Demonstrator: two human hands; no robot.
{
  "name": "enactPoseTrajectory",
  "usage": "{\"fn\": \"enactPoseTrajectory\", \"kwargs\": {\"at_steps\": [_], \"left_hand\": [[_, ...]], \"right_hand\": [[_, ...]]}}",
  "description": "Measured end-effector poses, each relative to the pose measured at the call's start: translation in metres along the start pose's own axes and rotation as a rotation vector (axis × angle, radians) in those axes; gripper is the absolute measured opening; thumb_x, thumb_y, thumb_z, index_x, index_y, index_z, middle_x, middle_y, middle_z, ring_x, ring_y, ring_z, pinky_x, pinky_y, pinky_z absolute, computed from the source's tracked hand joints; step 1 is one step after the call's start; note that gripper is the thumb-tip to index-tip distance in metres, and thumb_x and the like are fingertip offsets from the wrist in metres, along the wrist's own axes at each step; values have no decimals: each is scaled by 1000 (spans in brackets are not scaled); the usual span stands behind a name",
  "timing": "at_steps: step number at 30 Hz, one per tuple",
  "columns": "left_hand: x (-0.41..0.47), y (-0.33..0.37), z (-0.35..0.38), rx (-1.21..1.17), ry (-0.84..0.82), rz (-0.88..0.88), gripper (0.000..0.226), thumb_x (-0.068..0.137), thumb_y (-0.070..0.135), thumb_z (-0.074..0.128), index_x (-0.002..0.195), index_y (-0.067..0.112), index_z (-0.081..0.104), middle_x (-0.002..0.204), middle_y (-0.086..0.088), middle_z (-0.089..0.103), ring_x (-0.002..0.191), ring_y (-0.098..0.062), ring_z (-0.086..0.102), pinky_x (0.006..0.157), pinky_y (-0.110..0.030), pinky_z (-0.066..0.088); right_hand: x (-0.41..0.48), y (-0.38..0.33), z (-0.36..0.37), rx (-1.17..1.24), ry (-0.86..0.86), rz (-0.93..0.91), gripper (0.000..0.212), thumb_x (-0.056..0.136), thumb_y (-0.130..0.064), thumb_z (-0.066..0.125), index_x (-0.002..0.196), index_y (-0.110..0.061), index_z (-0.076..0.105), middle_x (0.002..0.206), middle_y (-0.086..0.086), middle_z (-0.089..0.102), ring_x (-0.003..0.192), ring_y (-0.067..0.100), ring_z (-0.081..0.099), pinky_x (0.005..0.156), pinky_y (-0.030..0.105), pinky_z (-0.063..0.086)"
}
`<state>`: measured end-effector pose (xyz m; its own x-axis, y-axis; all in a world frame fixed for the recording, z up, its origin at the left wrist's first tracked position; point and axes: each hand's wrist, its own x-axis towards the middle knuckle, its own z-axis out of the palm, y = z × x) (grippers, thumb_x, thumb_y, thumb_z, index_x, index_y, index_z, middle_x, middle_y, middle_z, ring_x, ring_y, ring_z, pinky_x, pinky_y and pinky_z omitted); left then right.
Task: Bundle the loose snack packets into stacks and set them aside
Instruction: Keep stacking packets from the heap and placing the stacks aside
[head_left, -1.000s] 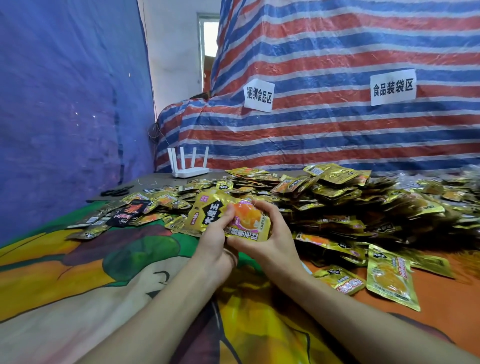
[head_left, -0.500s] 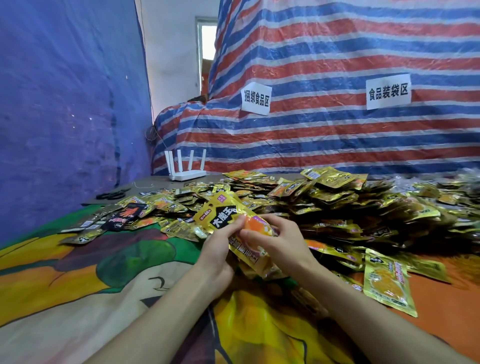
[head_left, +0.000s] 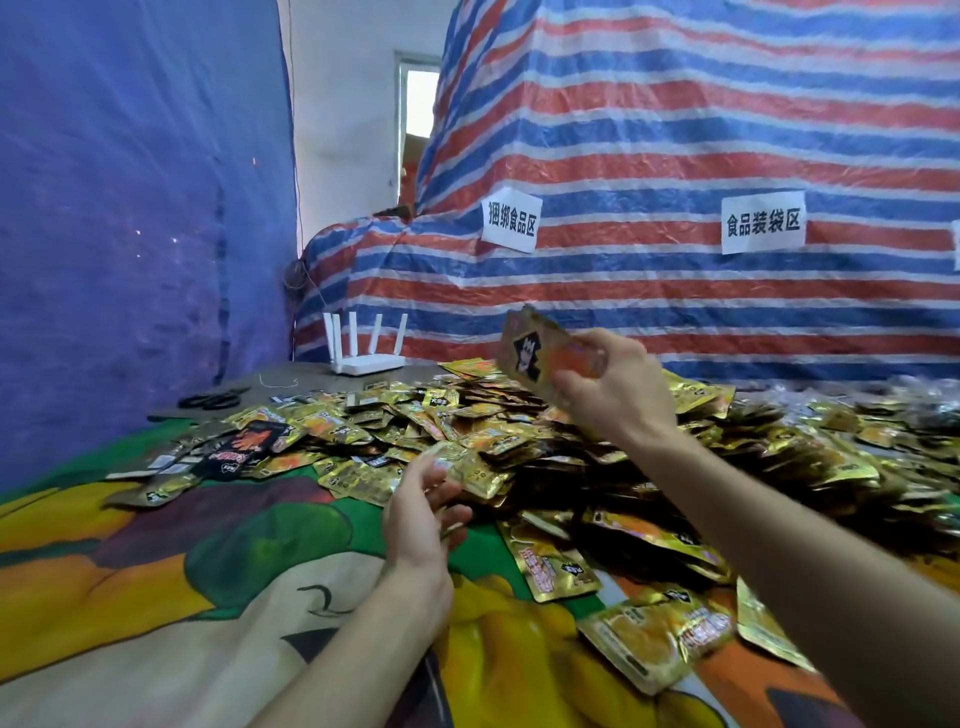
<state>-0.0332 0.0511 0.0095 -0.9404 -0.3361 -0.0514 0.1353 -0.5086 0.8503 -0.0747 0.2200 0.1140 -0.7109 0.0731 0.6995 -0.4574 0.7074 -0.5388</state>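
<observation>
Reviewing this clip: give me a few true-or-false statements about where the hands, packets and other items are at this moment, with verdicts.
1. The right hand holds a bundle of packets raised above the pile. True.
2. The left hand also grips that bundle. False: it is low at the pile's near edge, apart from the bundle.
3. A white router stands beyond the pile, near the striped tarp. True.
4. The scissors lie on top of the pile. False: they lie at far left by the blue wall, off the pile.
</observation>
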Motion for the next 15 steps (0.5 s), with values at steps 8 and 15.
{"fn": "enactPoseTrajectory", "kwargs": {"at_steps": [8, 15], "left_hand": [[2, 2, 2, -42, 57, 8, 19, 96, 27, 55, 85, 15, 63, 66, 2, 58, 49, -11, 49, 54, -28, 37], [-4, 2, 5, 33, 8, 38, 17, 96, 16, 55, 81, 11, 60, 62, 3, 57, 44, -10, 47, 49, -25, 34]], "right_hand": [[51, 28, 25, -849, -182, -14, 41, 90, -32, 58, 128, -19, 63, 126, 17, 53, 120, 36, 48, 98, 45, 39], [31, 26, 50, -946, -384, 41, 52, 82, -47, 47, 121, -17, 66, 135, 18, 50, 126, 36, 42, 103, 48, 33]]}}
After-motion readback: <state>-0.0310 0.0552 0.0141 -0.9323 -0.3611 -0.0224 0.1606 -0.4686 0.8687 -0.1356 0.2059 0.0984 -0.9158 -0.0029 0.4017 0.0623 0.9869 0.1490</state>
